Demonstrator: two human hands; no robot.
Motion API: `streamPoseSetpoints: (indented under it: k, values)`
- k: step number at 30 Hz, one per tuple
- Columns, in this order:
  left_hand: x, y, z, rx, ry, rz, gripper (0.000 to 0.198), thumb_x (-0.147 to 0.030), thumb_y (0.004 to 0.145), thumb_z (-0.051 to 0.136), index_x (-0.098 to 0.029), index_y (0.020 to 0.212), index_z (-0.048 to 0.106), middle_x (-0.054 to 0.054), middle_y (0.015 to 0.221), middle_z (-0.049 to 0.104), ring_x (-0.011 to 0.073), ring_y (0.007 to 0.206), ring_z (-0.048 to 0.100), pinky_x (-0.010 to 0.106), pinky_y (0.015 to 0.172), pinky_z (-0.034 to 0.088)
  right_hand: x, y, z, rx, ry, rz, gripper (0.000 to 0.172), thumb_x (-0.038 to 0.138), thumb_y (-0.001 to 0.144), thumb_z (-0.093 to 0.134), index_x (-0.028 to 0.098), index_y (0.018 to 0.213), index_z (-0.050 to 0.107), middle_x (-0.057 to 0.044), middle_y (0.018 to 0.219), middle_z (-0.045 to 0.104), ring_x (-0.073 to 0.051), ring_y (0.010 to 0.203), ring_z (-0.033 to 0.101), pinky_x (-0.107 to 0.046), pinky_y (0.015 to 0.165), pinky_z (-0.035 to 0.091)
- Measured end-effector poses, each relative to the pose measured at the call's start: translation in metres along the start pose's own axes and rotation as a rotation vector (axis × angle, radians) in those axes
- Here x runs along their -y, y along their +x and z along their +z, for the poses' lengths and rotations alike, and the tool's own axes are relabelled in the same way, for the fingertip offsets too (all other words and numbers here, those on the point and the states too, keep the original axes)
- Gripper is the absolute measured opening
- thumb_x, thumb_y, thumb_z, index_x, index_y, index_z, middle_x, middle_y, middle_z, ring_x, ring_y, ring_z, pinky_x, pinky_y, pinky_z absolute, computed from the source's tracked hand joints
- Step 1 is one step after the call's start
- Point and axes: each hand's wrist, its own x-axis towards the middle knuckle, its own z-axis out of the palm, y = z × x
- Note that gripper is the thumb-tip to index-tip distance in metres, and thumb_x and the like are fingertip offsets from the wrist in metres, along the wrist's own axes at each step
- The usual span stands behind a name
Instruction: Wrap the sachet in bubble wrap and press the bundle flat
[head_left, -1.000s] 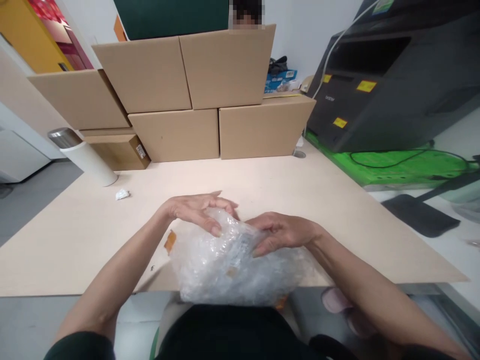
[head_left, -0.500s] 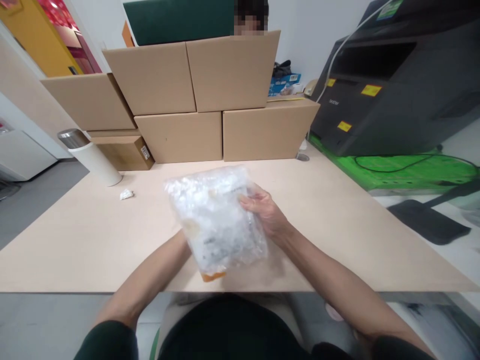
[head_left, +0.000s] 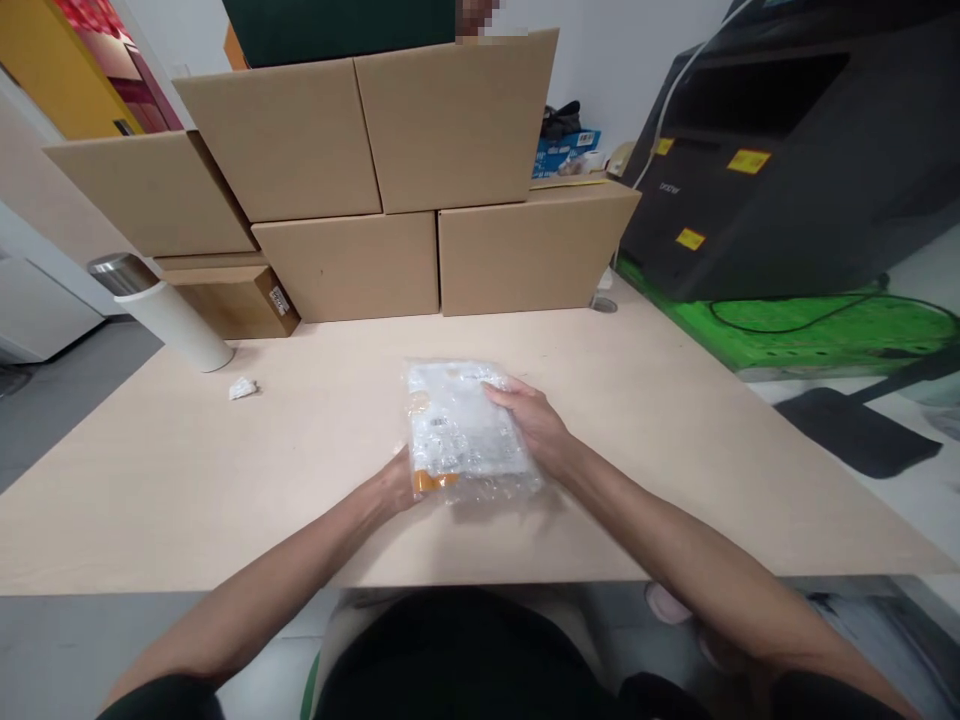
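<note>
A package in clear bubble wrap [head_left: 472, 430], whitish with an orange patch at its lower left corner, is held over the middle of the table. My right hand [head_left: 534, 415] grips its right side, the thumb lying on top and the other fingers out of sight underneath. At the lower left edge, my left hand [head_left: 401, 482] is closed on the package from below, its fingers mostly hidden behind the wrap. What lies inside the wrap is too blurred to make out.
Stacked cardboard boxes [head_left: 345, 270] line the back of the wooden table [head_left: 300, 500]. A white bottle with a metal cap [head_left: 176, 325] and a crumpled white scrap [head_left: 243, 388] are on the left. A large dark printer [head_left: 720, 220] stands on a green surface [head_left: 802, 335] to the right.
The package has turned to lie more squarely, and its left edge has shifted right. My left hand has come partly into sight at its lower left. My right hand keeps its grip.
</note>
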Motion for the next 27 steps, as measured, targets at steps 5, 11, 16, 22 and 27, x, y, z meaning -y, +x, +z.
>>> streamPoseSetpoints:
  k: [5,11,16,22,27]
  values:
    - [-0.019,-0.041,-0.015,0.070,0.357,-0.202,0.019,-0.023,0.084,0.066,-0.013,0.099,0.070,0.011,0.096,0.074,0.0217,0.087,0.071,0.037,0.085,0.055,-0.010,0.018,-0.004,-0.106,-0.130,-0.064,0.035,0.038,0.055,0.088,0.020,0.073,0.064,0.005,0.060,0.061,-0.015,0.058,0.058,-0.028,0.055,0.046]
    - [-0.048,-0.052,-0.032,-0.450,1.118,0.307,0.026,-0.033,0.090,0.050,-0.019,0.101,0.068,0.008,0.097,0.069,0.0235,0.090,0.067,0.039,0.079,0.054,-0.016,0.023,-0.005,-0.103,-0.279,-0.172,0.042,0.051,0.058,0.085,0.020,0.073,0.060,0.004,0.058,0.056,-0.015,0.061,0.055,-0.027,0.054,0.043]
    - [-0.046,-0.009,-0.024,-0.552,1.085,0.382,0.071,-0.061,0.089,0.050,-0.013,0.142,0.047,0.022,0.147,0.046,0.0371,0.134,0.047,0.051,0.104,0.044,-0.017,0.016,0.000,-0.111,-0.283,-0.211,0.045,0.055,0.059,0.082,0.021,0.073,0.055,0.004,0.063,0.057,-0.016,0.065,0.055,-0.027,0.056,0.043]
    - [-0.033,0.010,0.006,-0.301,0.444,0.309,0.072,-0.046,0.084,0.066,-0.020,0.145,0.035,0.014,0.134,0.060,0.0284,0.115,0.063,0.039,0.093,0.053,-0.013,0.016,-0.002,-0.138,-0.262,-0.185,0.040,0.054,0.065,0.075,0.022,0.074,0.052,0.004,0.066,0.055,-0.015,0.063,0.053,-0.029,0.057,0.043]
    - [-0.029,0.014,-0.006,-0.430,0.409,0.214,0.089,-0.034,0.079,0.072,-0.023,0.152,0.022,0.014,0.122,0.061,0.0226,0.090,0.067,0.038,0.078,0.056,-0.021,0.029,-0.010,-0.151,-0.624,-0.392,0.039,0.060,0.077,0.061,0.023,0.075,0.049,0.004,0.067,0.049,-0.016,0.065,0.047,-0.032,0.064,0.043]
